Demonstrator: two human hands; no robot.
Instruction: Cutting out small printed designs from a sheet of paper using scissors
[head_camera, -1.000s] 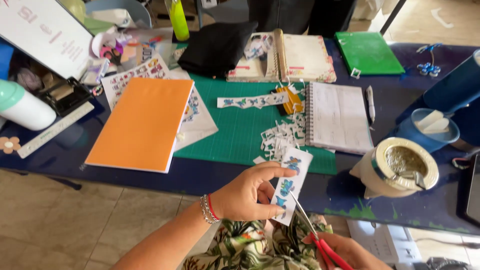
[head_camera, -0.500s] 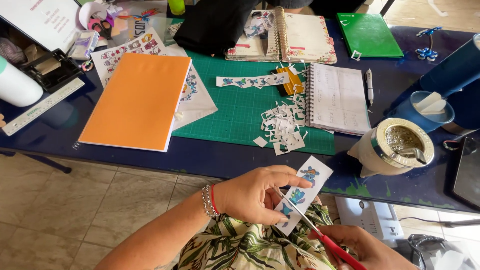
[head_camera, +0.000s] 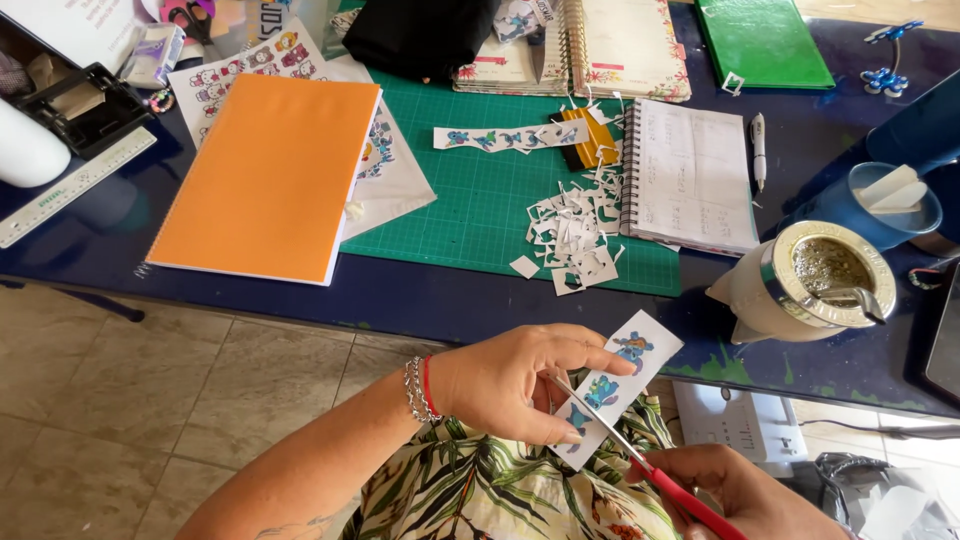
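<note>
My left hand (head_camera: 515, 380) pinches a white strip of blue cartoon stickers (head_camera: 618, 385) over my lap, below the table's front edge. In my right hand (head_camera: 745, 492), at the bottom right, are red-handled scissors (head_camera: 640, 463); their blades cross the lower part of the strip. On the green cutting mat (head_camera: 480, 205) lie a pile of white paper offcuts (head_camera: 572, 232) and another sticker strip (head_camera: 510, 137).
An orange notebook (head_camera: 265, 175) lies left on the dark blue table (head_camera: 420, 300). A spiral notebook (head_camera: 690, 175) with a pen (head_camera: 758, 150) sits right of the mat. A white cup with a metal rim (head_camera: 805, 285) stands at the front right, a ruler (head_camera: 75, 185) far left.
The view has tilted down and the hands sit higher in frame. The scissors' blades have moved further up onto the sticker strip, which my left hand still holds.
</note>
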